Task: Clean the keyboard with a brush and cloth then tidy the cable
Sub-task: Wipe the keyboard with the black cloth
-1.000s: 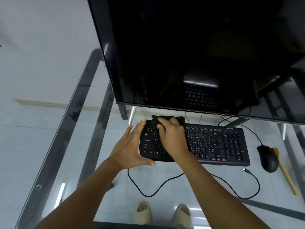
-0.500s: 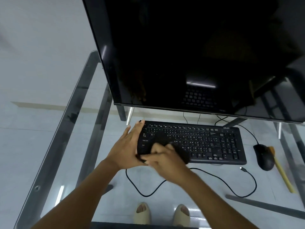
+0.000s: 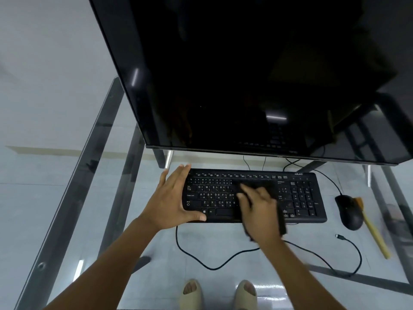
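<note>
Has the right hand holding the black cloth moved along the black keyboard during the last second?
Yes. The right hand with the black cloth shifted rightward from the black keyboard's left end to its middle.

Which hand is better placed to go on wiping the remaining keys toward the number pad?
Right. The right hand already presses the dark cloth on the keyboard beside the number pad, while the left hand braces its left end.
</note>
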Demonstrator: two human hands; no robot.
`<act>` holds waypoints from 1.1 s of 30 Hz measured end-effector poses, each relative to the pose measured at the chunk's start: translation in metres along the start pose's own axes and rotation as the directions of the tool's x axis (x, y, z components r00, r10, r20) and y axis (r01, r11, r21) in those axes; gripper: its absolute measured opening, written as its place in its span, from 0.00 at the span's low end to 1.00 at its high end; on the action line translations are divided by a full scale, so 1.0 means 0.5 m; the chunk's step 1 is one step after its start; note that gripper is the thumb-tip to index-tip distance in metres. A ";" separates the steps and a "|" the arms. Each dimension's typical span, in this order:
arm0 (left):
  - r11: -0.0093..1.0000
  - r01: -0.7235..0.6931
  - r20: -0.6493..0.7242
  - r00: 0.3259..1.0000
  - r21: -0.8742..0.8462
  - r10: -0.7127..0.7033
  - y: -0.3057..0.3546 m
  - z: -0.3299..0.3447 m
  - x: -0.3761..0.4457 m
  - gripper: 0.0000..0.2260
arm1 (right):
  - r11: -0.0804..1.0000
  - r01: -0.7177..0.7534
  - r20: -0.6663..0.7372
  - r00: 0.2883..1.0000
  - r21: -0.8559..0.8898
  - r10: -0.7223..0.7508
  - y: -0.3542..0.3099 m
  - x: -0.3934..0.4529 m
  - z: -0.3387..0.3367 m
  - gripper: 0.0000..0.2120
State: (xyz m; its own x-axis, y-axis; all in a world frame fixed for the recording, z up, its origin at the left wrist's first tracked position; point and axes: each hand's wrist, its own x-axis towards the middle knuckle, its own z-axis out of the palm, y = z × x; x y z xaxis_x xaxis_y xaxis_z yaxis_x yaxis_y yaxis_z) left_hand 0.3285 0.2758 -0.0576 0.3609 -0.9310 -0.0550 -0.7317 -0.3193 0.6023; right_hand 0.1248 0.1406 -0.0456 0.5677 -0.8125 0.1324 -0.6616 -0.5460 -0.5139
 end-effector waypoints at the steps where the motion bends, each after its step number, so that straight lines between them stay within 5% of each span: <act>1: 1.000 0.000 -0.005 1.000 0.008 0.000 0.003 0.002 0.004 0.60 | 0.998 0.057 0.006 0.998 -0.015 -0.057 -0.038 -0.007 0.026 0.12; 5: 1.000 -0.018 0.008 1.000 0.010 0.018 -0.006 0.009 0.002 0.60 | 0.863 0.497 0.181 0.860 -0.092 -0.476 -0.104 0.008 0.059 0.12; 8: 0.998 0.029 0.046 0.999 -0.048 -0.027 -0.003 0.004 0.001 0.60 | 0.985 0.101 0.036 0.995 -0.137 -0.097 -0.047 0.086 0.032 0.13; 10: 0.996 0.045 0.048 0.998 -0.075 -0.042 -0.004 0.002 -0.002 0.61 | 0.987 -0.093 -0.006 0.996 -0.128 0.093 -0.052 0.101 0.037 0.13; 12: 0.996 0.025 0.031 0.999 -0.082 -0.022 -0.008 0.003 -0.003 0.60 | 0.993 0.055 0.090 0.995 -0.103 -0.045 -0.112 0.076 0.070 0.13; 15: 0.997 -0.034 0.000 0.999 -0.064 0.034 -0.012 0.009 -0.001 0.59 | 0.917 0.398 0.275 0.884 -0.017 -0.378 -0.169 0.035 0.094 0.10; 17: 0.998 -0.021 0.013 1.000 -0.052 0.021 -0.011 0.008 -0.002 0.60 | 0.923 0.381 0.259 0.898 -0.053 -0.355 -0.142 0.072 0.077 0.11; 21: 1.000 -0.017 0.056 0.998 0.009 0.017 -0.012 0.009 0.003 0.60 | 0.985 0.082 0.113 0.991 -0.155 -0.064 -0.068 0.117 0.034 0.14; 25: 0.982 -0.064 0.064 0.997 0.179 0.053 -0.005 0.008 0.001 0.57 | 0.904 0.422 0.300 0.873 -0.065 -0.386 -0.108 0.048 0.036 0.16; 27: 0.972 -0.076 0.060 0.996 0.221 0.065 0.015 0.010 0.000 0.53 | 0.874 0.484 0.376 0.819 -0.048 -0.433 -0.093 0.039 0.022 0.17; 30: 0.964 -0.099 0.038 0.995 0.246 0.093 0.066 0.029 0.010 0.42 | 0.970 0.188 0.222 0.963 -0.156 -0.151 -0.003 0.092 -0.020 0.15; 33: 0.964 -0.106 0.029 0.994 0.242 0.102 0.121 0.064 0.036 0.34 | 0.982 -0.050 0.079 0.995 -0.183 0.065 0.037 0.098 -0.037 0.15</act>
State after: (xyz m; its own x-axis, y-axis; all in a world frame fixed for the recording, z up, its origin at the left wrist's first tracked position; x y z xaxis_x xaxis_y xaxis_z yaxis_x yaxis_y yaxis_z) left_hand 0.2721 0.2342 -0.0476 0.2671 -0.9635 -0.0162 -0.8840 -0.2516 0.3941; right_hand 0.1313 0.0868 -0.0331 0.5604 -0.8276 0.0312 -0.7673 -0.5330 -0.3565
